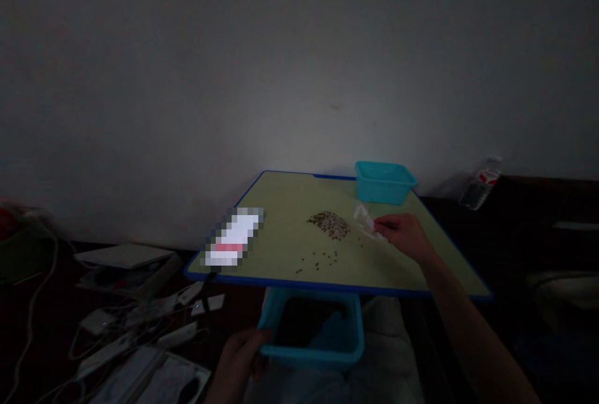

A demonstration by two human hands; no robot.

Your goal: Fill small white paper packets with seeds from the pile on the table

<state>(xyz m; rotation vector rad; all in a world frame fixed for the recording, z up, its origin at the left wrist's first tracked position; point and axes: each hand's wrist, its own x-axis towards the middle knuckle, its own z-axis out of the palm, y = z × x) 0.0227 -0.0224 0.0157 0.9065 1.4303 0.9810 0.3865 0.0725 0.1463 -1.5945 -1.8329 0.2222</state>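
My right hand (406, 234) is over the right half of the table, its fingers pinched on a crumpled piece of clear plastic, perhaps a small bag (364, 220). To the left of it lies a pile of small dark and pale bean-like pieces (330, 224). Several dark ones (317, 264) are scattered nearer the table's front edge. Down at my lap, my left hand (241, 354) grips the left front corner of a turquoise plastic basin (311, 355). The inside of this basin is dark, and its contents cannot be made out.
A second turquoise basin (384, 191) stands at the table's back right corner. A bright, blurred-out phone-like screen (234, 239) is at the left edge of the blue-rimmed table (281, 198). Power strips and cables (178, 334) lie on the floor at left. A plastic bottle (482, 184) leans at right.
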